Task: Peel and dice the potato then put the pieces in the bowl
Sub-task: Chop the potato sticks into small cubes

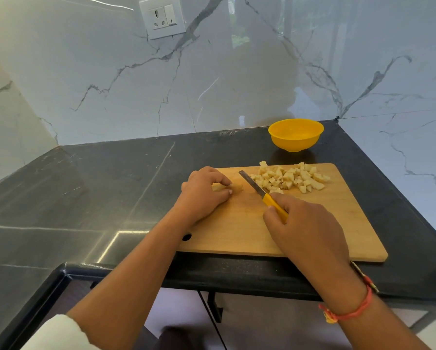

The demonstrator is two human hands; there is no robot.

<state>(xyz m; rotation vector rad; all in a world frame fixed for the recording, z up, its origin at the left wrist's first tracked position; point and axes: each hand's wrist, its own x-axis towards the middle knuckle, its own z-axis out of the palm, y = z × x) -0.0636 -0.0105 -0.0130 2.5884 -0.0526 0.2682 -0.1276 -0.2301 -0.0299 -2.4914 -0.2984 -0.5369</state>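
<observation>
While left hand (203, 191) pinches potato piece (219, 187), right hand (306, 229) grips knife (262, 194).

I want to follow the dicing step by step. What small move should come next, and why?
Probably swing the knife left, over the pale piece that the left hand pinches on the board, and cut it. The right hand grips the handle, the blade lies beside the dice, and the bowl looks empty.

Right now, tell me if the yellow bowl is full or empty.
Empty: the bowl shows a bare inside; potato pieces lie on the board.
</observation>
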